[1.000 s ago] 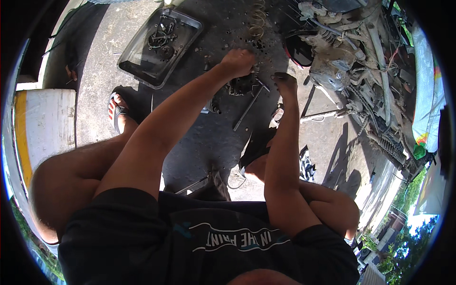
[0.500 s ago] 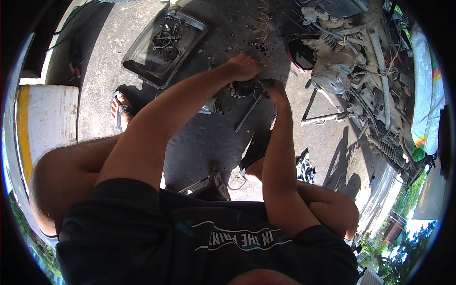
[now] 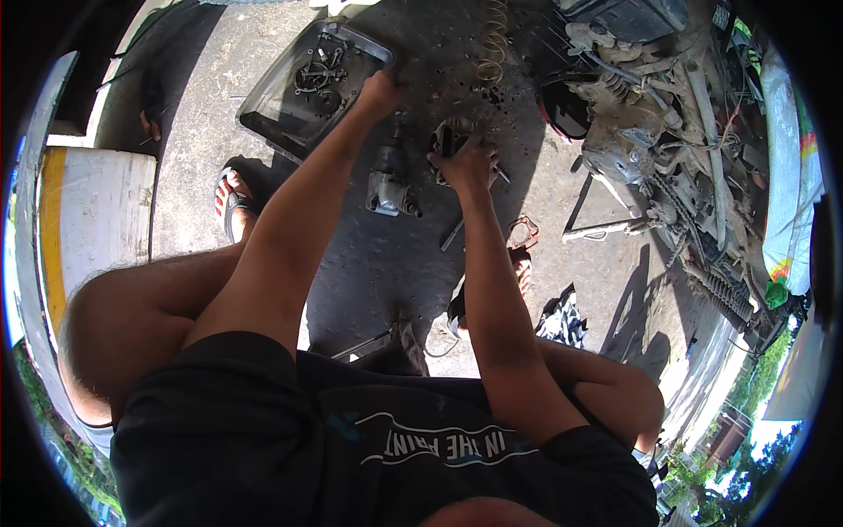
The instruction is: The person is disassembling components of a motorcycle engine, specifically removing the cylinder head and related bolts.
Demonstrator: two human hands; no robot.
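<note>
A dirty metal engine part sits on the dark floor ahead of me. My right hand is closed over its near side, thumb spread to the left and fingers to the right. The handle of a long bar-shaped tool sticks out toward me beneath my right wrist. Farther left, my left hand is at the right rim of a metal tray; its fingers are in shadow and cannot be made out. A grey and black power tool, like an impact wrench, lies between my forearms.
Several loose metal parts lie in the tray. A coiled hose and scattered small bits are on the far floor. A dismantled motorcycle frame fills the right side. A reddish gasket-like piece lies by my right foot.
My left hand has moved left and away from the engine part to the tray's rim. My right hand has shifted left onto the engine part, and the gasket-like piece now shows.
</note>
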